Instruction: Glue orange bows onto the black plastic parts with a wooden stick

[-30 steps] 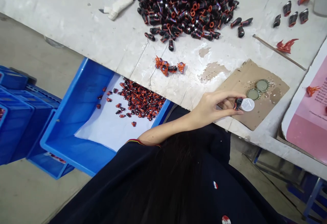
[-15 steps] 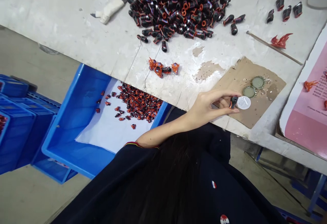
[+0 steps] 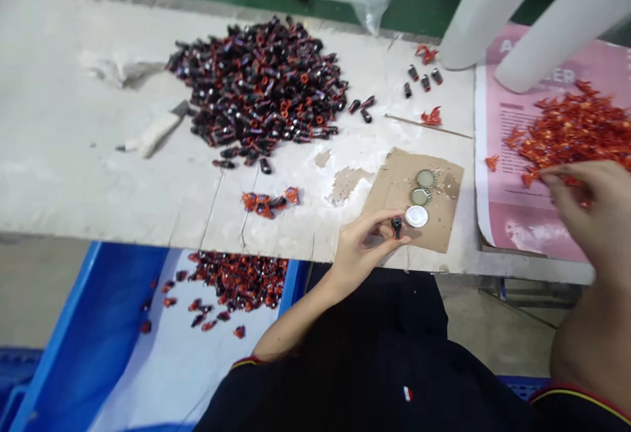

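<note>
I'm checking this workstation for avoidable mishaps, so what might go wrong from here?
The small black, orange-trimmed piece is held at the fingertips of the left hand near the front edge of the pale table, so it may slip and drop off.
The round white cap sits right beside those fingertips and could be nudged across the brown cardboard sheet.
The right hand is at the heap of pointed red pieces, so it might scatter a few.

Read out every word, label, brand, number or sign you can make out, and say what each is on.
"A ... ER": heading on the pink sheet, its middle hidden by a white tube.
Small print on the same sheet: too small and blurred to read.
Shirt patch: no lettering can be made out.
</note>
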Demonstrator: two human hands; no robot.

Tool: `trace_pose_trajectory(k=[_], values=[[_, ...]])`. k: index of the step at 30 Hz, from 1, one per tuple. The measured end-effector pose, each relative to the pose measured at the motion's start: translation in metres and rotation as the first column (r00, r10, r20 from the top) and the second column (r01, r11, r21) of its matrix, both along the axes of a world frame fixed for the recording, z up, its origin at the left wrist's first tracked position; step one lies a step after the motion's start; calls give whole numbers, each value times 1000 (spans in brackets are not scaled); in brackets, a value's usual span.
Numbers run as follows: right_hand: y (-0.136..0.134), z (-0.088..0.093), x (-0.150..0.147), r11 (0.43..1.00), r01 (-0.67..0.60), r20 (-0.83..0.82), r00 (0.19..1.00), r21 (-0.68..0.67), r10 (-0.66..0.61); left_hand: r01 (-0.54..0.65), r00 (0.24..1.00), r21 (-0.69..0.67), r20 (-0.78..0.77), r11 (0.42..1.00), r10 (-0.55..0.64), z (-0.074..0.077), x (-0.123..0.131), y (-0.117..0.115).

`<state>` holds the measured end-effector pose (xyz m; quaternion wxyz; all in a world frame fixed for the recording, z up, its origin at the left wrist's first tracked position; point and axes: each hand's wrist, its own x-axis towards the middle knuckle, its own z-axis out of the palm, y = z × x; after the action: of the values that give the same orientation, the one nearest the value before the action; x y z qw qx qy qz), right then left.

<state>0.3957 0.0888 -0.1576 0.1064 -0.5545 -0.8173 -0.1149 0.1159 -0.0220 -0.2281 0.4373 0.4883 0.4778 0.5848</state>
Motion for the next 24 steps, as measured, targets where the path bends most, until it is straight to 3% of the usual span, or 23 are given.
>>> trace_pose_trajectory(k=[4, 9, 13, 16, 19, 21, 24], values=[[10, -16, -27, 990, 108, -18, 994, -95, -110, -7, 998, -40, -57, 999, 5, 2, -3, -1], [20, -35, -47, 992, 113, -43, 992, -62, -116, -21, 996, -54, -86, 998, 16, 2, -3, -3], [12, -36, -48, 996, 81, -143, 986, -33, -85, -30, 996, -15, -89, 999, 28, 3, -2, -2], [-18, -25, -60, 998, -57, -319, 946, -10, 51, -22, 992, 45, -121, 999, 28, 7, 1, 2], [-57, -14, -81, 926, -376, -612, 740, -31, 280, -24, 986, 90, -159, 996, 38, 11, 6, 8], [-75, -11, -93, 869, -492, -710, 632, -59, 310, -36, 981, 133, -186, 990, 61, 13, 9, 12], [-85, -13, -104, 833, -547, -775, 563, -89, 287, -34, 967, 236, -240, 971, 92, 15, 11, 15]])
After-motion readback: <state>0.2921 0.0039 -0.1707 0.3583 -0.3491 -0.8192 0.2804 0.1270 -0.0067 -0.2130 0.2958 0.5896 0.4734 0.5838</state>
